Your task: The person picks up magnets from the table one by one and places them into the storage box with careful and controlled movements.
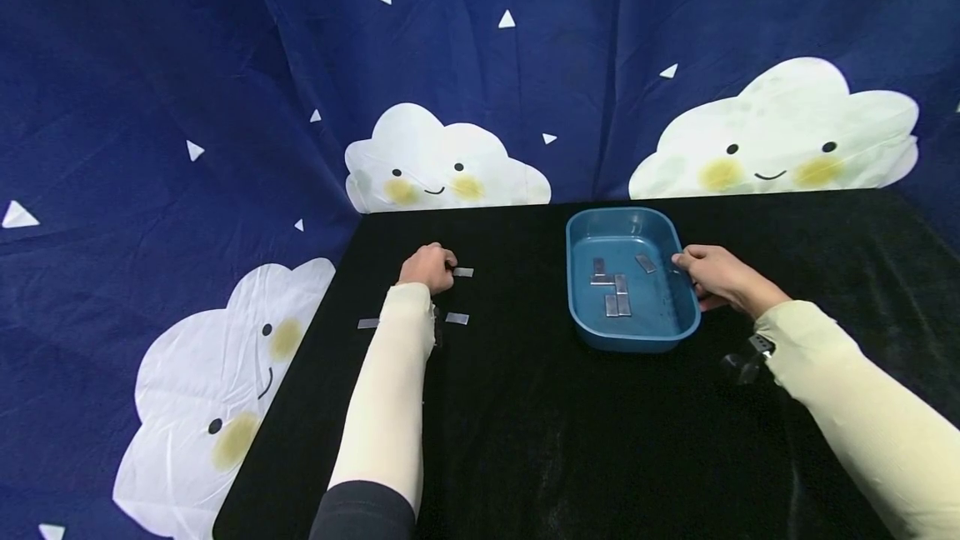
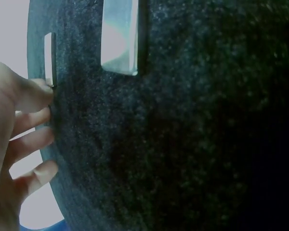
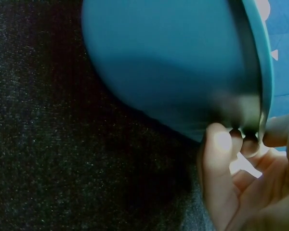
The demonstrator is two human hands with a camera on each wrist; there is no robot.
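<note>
In the head view, my left hand (image 1: 429,267) is over the left part of the black table, at one end of a small flat silvery block (image 1: 463,272). The left wrist view has thumb and index finger pinching the lower end of this block (image 2: 50,60), with the other fingers loosely bent. A second silvery block (image 2: 119,38) lies nearby on the dark cloth. My right hand (image 1: 716,275) grips the right rim of a blue plastic basin (image 1: 633,338). Seen from the right wrist, the thumb (image 3: 216,159) is against the basin's outer wall (image 3: 159,62) and fingers hook over the rim.
Inside the basin lie several similar silvery blocks (image 1: 621,283), some edge to edge, one apart (image 1: 645,263). Two more blocks are on the table, one right of the left forearm (image 1: 457,318) and one left of it (image 1: 368,323). A blue cloud-print curtain (image 1: 465,48) hangs behind.
</note>
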